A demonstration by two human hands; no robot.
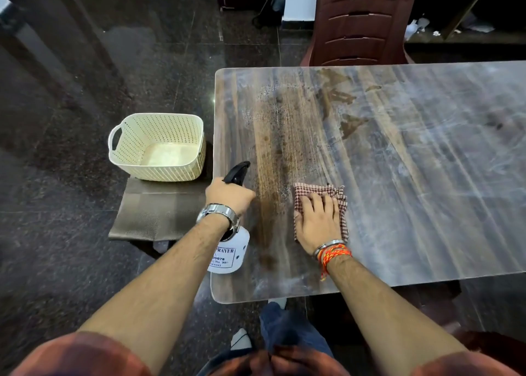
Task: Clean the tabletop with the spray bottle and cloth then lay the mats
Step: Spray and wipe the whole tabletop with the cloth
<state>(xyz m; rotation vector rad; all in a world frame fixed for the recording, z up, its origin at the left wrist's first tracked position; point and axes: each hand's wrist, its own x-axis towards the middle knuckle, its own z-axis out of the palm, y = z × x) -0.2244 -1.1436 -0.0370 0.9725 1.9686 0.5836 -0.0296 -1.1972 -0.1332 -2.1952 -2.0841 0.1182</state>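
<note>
My left hand point(229, 195) grips the black trigger head of a white spray bottle point(232, 251) held above the table's near left corner, nozzle pointing away from me. My right hand point(318, 222) lies flat, fingers spread, pressing a red-and-white checked cloth point(321, 191) onto the wooden tabletop point(398, 162). The wood left of the cloth is dark and wet with spray droplets; further right it shows pale smears. Brown woven mats point(153, 210) lie stacked on a stool to the left of the table, under a basket.
A cream perforated basket point(158, 148) sits on the mats, left of the table edge. A maroon plastic chair point(361, 19) stands at the table's far side. Dark shelving point(469, 19) fills the back right. The floor is dark polished stone.
</note>
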